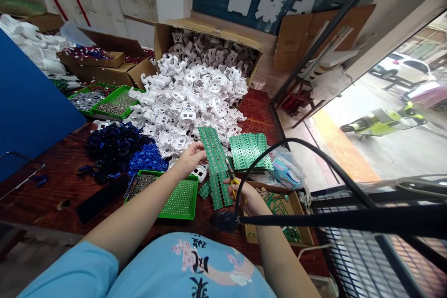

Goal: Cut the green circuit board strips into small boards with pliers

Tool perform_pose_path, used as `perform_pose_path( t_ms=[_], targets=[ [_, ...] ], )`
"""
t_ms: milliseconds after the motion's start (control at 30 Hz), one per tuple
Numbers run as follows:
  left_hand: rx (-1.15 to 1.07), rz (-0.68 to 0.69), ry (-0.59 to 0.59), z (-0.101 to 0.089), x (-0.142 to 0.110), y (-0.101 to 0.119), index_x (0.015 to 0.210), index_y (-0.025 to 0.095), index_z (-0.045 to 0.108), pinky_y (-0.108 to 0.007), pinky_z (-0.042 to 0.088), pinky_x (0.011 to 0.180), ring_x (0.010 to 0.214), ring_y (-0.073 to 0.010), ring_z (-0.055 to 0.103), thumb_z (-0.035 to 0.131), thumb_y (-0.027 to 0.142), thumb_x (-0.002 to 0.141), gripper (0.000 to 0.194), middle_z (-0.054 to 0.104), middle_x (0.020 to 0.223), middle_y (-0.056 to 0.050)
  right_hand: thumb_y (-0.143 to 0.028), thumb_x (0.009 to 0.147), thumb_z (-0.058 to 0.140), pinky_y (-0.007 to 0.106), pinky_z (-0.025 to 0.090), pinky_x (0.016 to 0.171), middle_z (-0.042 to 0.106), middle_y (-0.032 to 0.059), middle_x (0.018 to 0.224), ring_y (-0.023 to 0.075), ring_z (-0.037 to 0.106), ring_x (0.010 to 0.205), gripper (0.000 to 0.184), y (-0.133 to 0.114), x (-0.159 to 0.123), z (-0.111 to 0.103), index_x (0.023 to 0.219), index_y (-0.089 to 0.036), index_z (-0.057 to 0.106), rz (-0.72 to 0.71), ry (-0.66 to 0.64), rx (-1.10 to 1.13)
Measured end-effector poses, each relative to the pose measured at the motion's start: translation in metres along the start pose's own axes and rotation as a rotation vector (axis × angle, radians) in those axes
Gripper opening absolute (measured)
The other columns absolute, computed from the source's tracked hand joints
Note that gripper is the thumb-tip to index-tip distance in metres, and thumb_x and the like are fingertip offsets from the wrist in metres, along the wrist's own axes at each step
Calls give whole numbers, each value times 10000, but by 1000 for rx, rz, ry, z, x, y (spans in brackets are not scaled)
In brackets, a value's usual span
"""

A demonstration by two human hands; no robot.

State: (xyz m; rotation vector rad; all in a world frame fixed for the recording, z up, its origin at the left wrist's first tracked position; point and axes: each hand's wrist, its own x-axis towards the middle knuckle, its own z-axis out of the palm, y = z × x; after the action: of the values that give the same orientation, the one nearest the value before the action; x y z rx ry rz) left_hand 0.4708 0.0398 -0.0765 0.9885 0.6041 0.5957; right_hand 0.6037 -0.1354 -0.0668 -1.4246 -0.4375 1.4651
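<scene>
Pinching the left edge of a green circuit board (212,153), you faced a crowded desk (256,109), the grip of your left hand (190,160) clamped on the board. It stretched lengthwise before you, between your two hands, in front of a heap of white plastic parts (195,95). Your right hand (247,194), its grip wrapped around the yellow handles of a hand tool (234,180), held the metal tip beside the board's right side; whether the two touched could not be told. Just right of the board lay a stack of green boards (248,149), with a shallow cardboard box (308,236) of green scraps (279,205) nearer you. A green tray (176,217) sat partly hidden beneath your left forearm (143,205). Farther left, a dark phone (101,199) rested near bright blue parts (149,158) and a pile of dark blue parts (111,146). Behind the white heap, a large cardboard box (257,58) gaped toward you, filled with more white parts.
</scene>
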Motion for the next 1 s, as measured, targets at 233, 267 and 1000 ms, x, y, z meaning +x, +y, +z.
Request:
perform_pose_path(
  t_ms=[233,267,1000],
  targets=[
    [9,0,65,8,0,0,808,201,397,-213,442,527,483,-64,496,652,392,619,370,470,584,79,-227,645,472,195,259,416,327,-67,506,74,308,443,246,2,5,0,873,-171,543,-143,165,-352],
    [21,3,79,9,0,-1,804,202,395,-211,440,517,467,-59,481,655,395,618,374,458,570,83,-213,644,461,202,287,442,347,-62,514,77,327,456,248,1,5,0,870,-168,551,-182,201,-440],
    [-8,-168,296,-5,4,-20,745,202,409,-188,341,398,415,-83,463,561,274,614,213,456,552,66,-198,614,482,319,364,774,527,63,845,206,479,810,337,46,2,-43,943,-168,550,-288,449,-918]
  ],
)
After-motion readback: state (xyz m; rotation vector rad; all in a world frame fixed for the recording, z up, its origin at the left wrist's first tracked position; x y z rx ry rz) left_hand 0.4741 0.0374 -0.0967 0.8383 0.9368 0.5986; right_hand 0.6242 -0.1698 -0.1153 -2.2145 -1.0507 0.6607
